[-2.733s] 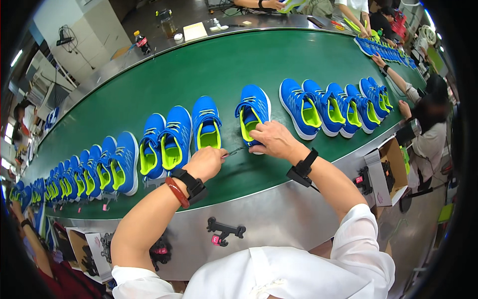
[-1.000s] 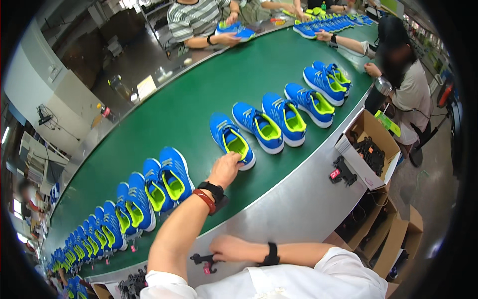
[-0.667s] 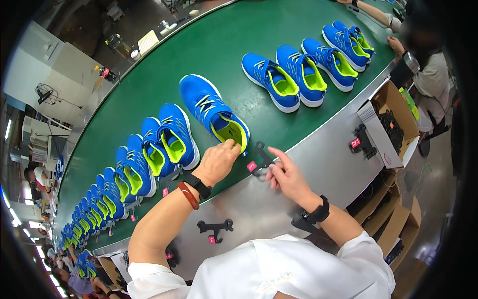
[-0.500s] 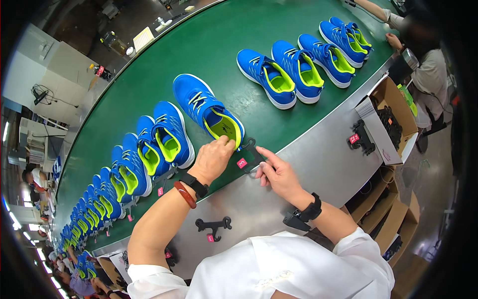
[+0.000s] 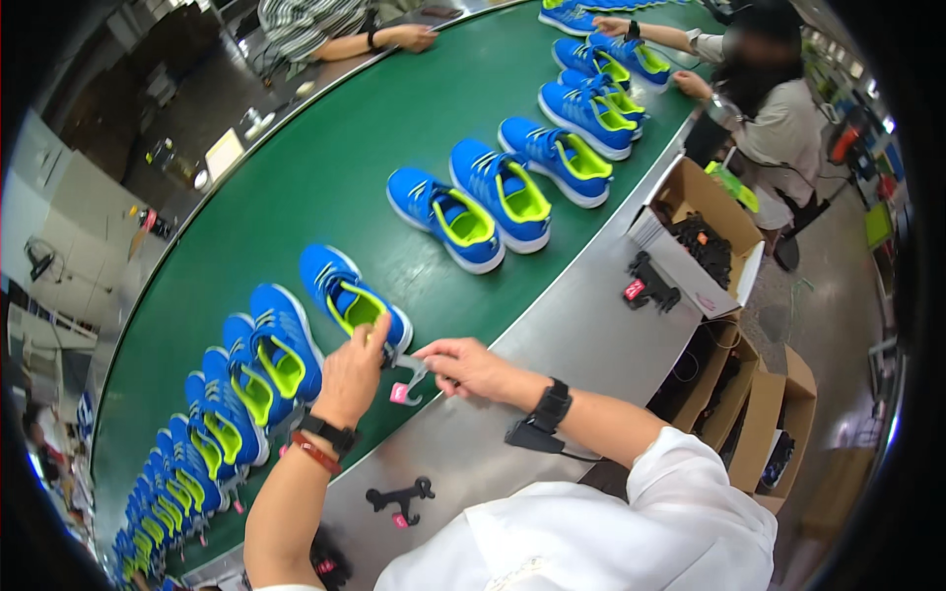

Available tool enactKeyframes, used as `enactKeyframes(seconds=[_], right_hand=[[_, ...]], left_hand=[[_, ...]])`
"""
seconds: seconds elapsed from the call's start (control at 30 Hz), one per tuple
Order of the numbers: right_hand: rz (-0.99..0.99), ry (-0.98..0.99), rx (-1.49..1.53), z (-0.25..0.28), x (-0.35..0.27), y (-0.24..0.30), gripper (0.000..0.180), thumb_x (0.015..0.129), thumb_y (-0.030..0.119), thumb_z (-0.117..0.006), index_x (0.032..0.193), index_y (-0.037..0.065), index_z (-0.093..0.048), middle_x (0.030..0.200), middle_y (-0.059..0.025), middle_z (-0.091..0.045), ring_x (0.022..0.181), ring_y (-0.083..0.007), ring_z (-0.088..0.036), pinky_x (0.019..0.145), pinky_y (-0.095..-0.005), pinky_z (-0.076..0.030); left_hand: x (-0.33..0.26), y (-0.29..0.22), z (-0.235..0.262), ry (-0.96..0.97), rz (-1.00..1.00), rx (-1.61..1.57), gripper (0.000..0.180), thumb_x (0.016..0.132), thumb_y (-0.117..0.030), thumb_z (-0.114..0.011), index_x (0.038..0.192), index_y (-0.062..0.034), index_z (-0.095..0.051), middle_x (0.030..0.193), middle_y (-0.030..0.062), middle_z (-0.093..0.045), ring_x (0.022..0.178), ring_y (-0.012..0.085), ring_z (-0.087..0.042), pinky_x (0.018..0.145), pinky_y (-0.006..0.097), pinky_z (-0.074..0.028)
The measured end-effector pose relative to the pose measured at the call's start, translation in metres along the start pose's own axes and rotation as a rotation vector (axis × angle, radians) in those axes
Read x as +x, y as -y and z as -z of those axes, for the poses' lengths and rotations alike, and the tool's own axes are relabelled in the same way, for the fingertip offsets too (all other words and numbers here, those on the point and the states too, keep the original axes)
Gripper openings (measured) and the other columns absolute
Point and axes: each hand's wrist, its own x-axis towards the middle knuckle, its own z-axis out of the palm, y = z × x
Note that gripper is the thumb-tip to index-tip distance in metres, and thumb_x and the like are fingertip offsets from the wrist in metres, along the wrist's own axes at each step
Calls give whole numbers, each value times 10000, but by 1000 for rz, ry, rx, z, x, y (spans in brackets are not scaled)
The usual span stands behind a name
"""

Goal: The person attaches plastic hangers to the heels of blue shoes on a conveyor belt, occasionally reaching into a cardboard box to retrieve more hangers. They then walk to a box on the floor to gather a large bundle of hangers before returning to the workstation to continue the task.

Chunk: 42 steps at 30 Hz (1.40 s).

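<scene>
A blue sneaker point(image 5: 330, 273) with a lime lining and white sole stands on the green belt, its heel toward me. My left hand point(image 5: 350, 379) is closed at the sneaker's heel opening, fingers at the collar. Beside that heel, my right hand point(image 5: 475, 370) pinches a small plastic shoe hanger point(image 5: 414, 376) with a hook and a pink tag point(image 5: 399, 393). The hanger's upper end meets the back of the heel; whether it is hooked in is hidden by my fingers.
Blue sneakers point(image 5: 282, 340) line the green belt point(image 5: 286, 187) to the left, more point(image 5: 501, 194) to the right. A black hanger point(image 5: 402, 498) and a hanger bundle point(image 5: 650, 283) lie on the metal ledge point(image 5: 552, 350). Right stands a hanger-filled carton point(image 5: 741, 241); co-workers point(image 5: 769, 128) sit beyond.
My view has turned toward the right, so sneakers and carton appear shifted left. My right fingers, spread near the hanger before, now pinch it. A striped-sleeved co-worker's arm has come into view across the belt.
</scene>
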Motion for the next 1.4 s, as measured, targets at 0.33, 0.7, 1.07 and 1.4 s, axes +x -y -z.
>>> enactKeyframes(seconds=[0.33, 0.7, 1.07, 1.4], right_hand=[[854, -595, -1481, 45, 9, 95, 452, 718, 201, -729, 1097, 42, -542, 985, -125, -560, 923, -305, -562, 797, -421, -474], [645, -81, -1534, 66, 24, 79, 203, 718, 151, -721, 865, 77, -602, 986, -96, -592, 824, -325, -574, 722, -423, -471], [766, -64, -1794, 4, 40, 75, 300, 697, 288, -757, 846, 112, -564, 762, -69, -547, 711, -291, -576, 613, -411, -447], [753, -10, -1823, 0, 45, 80, 285, 686, 279, -764, 863, 131, -596, 760, -80, -582, 707, -284, -603, 615, -401, -470]], left_hand=[[-18, -8, 7, 108, 28, 105, 284, 820, -124, -611, 1100, -137, -569, 927, 178, -585, 669, 360, -623, 556, 452, -496], [-26, 6, 1, 28, 149, -146, 306, 824, -51, -475, 1088, -98, -622, 833, 213, -622, 773, 390, -637, 679, 469, -512], [-30, 12, -3, 29, 213, -250, 282, 803, -40, -506, 1028, -70, -673, 841, 234, -654, 803, 389, -640, 722, 465, -503], [-34, 13, -4, 26, 253, -241, 277, 801, -48, -520, 1027, -84, -678, 837, 216, -658, 791, 382, -643, 717, 463, -506]])
